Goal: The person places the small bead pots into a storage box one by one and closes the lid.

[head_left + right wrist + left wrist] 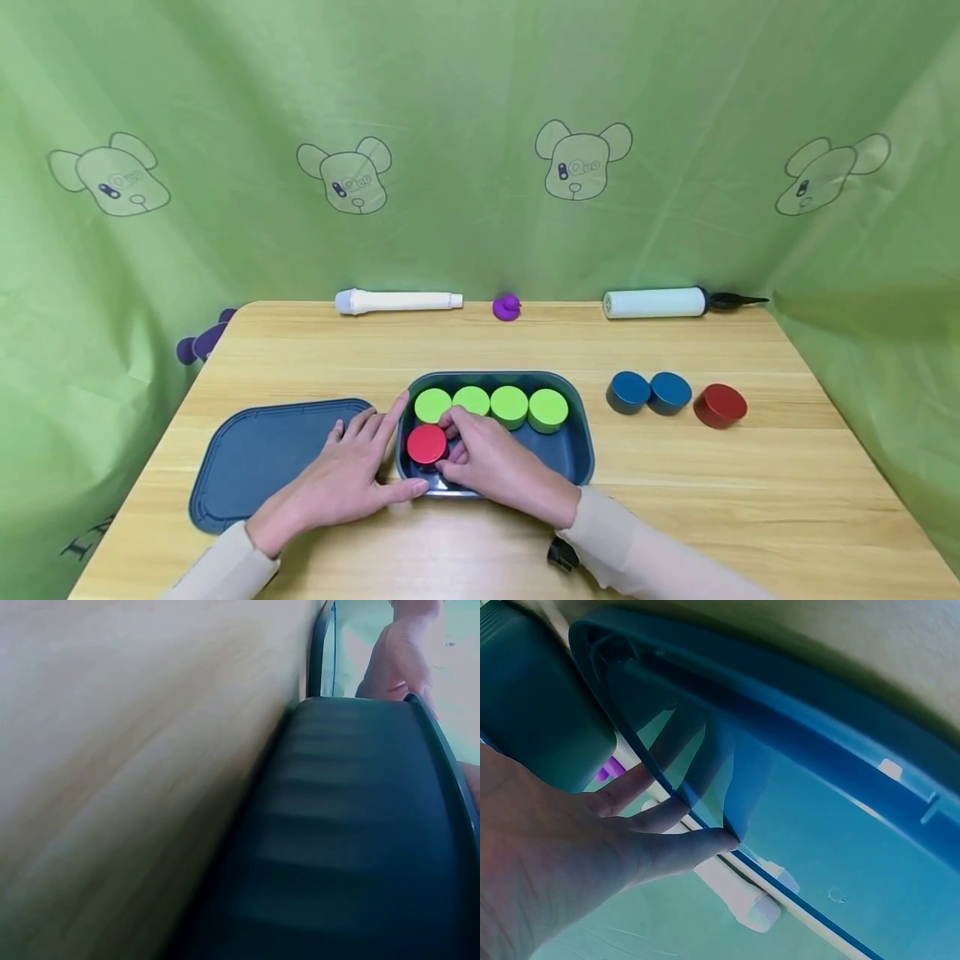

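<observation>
A dark blue rectangular box (588, 454) stands at the table's middle, with several light green round blocks (508, 407) in a row along its far side. In its near left corner is a bright red round block (427, 444), and my right hand (491, 458) holds it with thumb and fingers at its right side. My left hand (348, 475) is spread, its fingertips along the box's left edge and its thumb at the near rim. Under that hand lies a flat blue lid (258, 458), large in the left wrist view. The box's outer wall (337, 825) fills much of the right wrist view.
Right of the box stand two dark blue round blocks (628, 392) and a darker red one (720, 406). Along the table's back edge lie a white microphone (401, 302), a purple rubber duck (507, 307) and a pale hand pump (655, 302). Green cloth (465, 125) hangs behind.
</observation>
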Motion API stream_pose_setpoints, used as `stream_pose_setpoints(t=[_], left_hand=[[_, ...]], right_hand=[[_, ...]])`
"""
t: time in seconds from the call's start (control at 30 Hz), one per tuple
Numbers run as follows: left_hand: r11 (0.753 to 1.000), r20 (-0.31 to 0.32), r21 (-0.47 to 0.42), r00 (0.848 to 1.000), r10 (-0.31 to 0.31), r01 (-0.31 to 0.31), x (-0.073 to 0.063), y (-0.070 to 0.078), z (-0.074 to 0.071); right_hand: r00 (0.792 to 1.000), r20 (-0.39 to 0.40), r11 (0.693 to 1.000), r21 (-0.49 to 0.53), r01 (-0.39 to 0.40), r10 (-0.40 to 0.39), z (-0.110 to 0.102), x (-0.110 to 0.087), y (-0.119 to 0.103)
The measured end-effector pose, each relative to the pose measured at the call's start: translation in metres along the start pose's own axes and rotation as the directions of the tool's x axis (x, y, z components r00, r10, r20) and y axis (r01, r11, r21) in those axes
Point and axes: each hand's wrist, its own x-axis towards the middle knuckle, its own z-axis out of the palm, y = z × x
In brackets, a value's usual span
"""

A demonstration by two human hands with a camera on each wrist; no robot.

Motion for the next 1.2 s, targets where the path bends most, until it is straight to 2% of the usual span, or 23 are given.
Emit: stream_pose_setpoints(t=[0.3, 0.63, 0.9, 1.2], left_hand=[[1.000, -0.004, 0.010, 1.000, 0.002, -0.002, 0.000, -0.001, 0.000], [1.000, -0.002, 0.013, 1.000, -0.001, 0.001, 0.000, 0.000, 0.000], [1.000, 0.001, 0.006, 1.000, -0.011, 0.011, 0.000, -0.001, 0.000], [1.000, 0.000, 0.006, 1.000, -0.008, 0.008, 0.000, -0.001, 0.002]], right_hand=[[0.999, -0.042, 0.999, 0.008, 0.032, -0.031, -0.001, -0.002, -0.001], [0.996, -0.065, 0.998, 0.027, 0.061, -0.059, -0.014, -0.006, -0.006], [0.985, -0.145, 0.995, 0.014, 0.100, -0.097, -0.021, -0.014, -0.004], [0.973, -0.214, 0.995, 0.035, 0.098, -0.088, -0.032, -0.027, 0.001]])
